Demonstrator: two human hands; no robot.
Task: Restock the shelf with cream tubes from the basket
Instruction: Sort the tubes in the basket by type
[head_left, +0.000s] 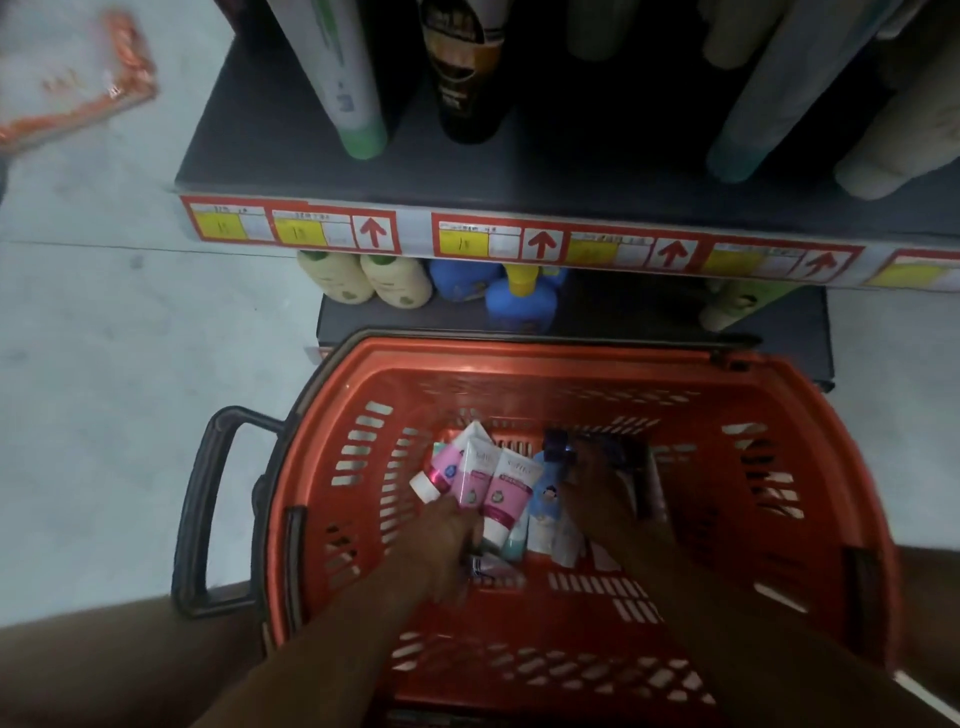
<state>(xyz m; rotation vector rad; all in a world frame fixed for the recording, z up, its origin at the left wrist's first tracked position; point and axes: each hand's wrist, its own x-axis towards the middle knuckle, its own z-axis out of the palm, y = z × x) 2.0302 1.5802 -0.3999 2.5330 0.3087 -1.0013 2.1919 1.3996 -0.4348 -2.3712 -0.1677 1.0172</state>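
An orange basket (810, 467) stands on the floor below the shelf (291, 156). Both my hands reach down into it. My left hand (447, 540) grips a fan of pink-and-white cream tubes (480, 475) by their cap ends. My right hand (597, 493) is deep in the basket over a dark tube (558, 447) and next to a blue-and-white tube (545, 512); shadow hides its fingers. More tubes lie on the basket floor under my hands.
The upper shelf holds tall tubes and bottles above a strip of red and yellow price labels (519, 241). Cream and blue bottles (395, 280) stand on the lower shelf behind the basket. The basket's black handle (202, 509) sticks out to the left over grey floor.
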